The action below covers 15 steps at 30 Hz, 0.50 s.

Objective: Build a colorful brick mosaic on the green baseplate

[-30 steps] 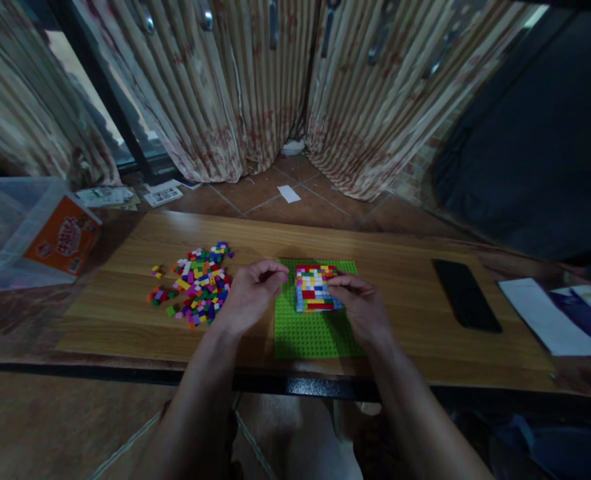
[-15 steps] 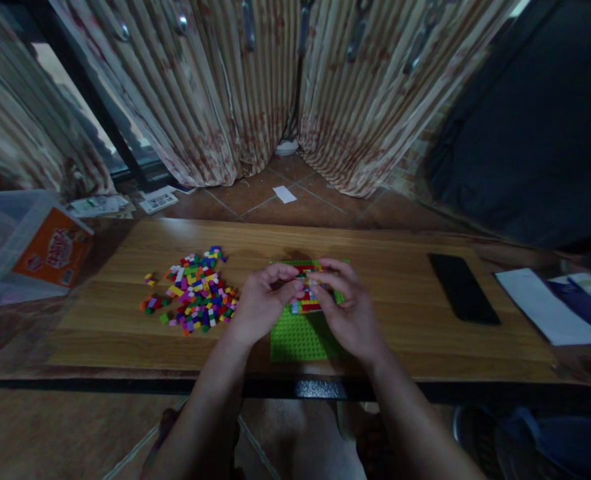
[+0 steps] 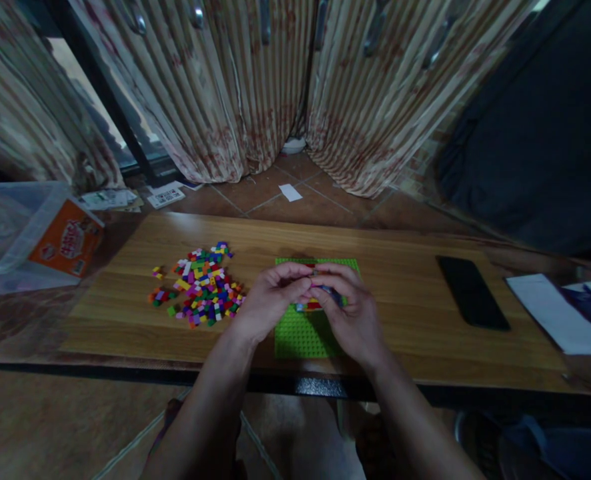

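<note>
My left hand (image 3: 268, 299) and my right hand (image 3: 350, 310) meet over the green studded baseplate (image 3: 303, 337), fingertips pinched together. Small building bricks (image 3: 317, 283) are between the fingers, mostly hidden, with only a bit of colour showing. Under the hands, a row of red, yellow and light-blue bricks (image 3: 308, 307) shows partly on the baseplate. A heap of loose bricks in many colours (image 3: 208, 290) lies left of my left hand.
The wooden tabletop (image 3: 400, 267) has a black phone (image 3: 472, 293) lying at its right. Beyond the right end are white papers (image 3: 555, 313). A clear plastic box with an orange label (image 3: 68, 240) stands at the left. Striped curtains (image 3: 255, 87) hang behind.
My fingertips have drawn closer together and now cover more of the bricks. The whole view has shifted slightly, so the table things appear a little further right.
</note>
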Available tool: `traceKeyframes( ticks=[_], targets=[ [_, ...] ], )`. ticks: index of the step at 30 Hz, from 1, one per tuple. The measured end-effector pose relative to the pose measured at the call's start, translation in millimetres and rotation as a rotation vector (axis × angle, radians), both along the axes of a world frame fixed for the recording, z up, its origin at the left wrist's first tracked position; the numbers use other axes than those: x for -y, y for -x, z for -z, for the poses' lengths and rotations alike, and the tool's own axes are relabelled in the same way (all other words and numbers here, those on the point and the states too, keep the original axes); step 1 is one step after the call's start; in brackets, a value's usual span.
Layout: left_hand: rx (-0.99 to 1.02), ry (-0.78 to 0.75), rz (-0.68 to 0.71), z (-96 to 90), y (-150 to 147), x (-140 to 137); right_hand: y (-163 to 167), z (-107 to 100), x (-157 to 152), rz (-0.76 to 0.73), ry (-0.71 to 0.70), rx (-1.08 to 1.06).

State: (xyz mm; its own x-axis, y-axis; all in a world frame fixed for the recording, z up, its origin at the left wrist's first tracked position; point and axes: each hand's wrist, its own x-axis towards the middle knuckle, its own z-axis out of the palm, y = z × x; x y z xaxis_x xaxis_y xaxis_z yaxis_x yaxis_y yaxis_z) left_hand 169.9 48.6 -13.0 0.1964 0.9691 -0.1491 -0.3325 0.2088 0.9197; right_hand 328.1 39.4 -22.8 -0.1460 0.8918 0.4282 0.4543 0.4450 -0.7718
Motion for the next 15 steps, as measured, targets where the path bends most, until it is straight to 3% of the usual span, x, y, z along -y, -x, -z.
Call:
traceKeyframes(
  ticks=[15],
  targets=[
    [-0.049, -0.073, -0.014, 3.0, -1.0, -2.2, -4.9, -0.9, 0.4, 0.009, 0.002, 0.034]
  ],
)
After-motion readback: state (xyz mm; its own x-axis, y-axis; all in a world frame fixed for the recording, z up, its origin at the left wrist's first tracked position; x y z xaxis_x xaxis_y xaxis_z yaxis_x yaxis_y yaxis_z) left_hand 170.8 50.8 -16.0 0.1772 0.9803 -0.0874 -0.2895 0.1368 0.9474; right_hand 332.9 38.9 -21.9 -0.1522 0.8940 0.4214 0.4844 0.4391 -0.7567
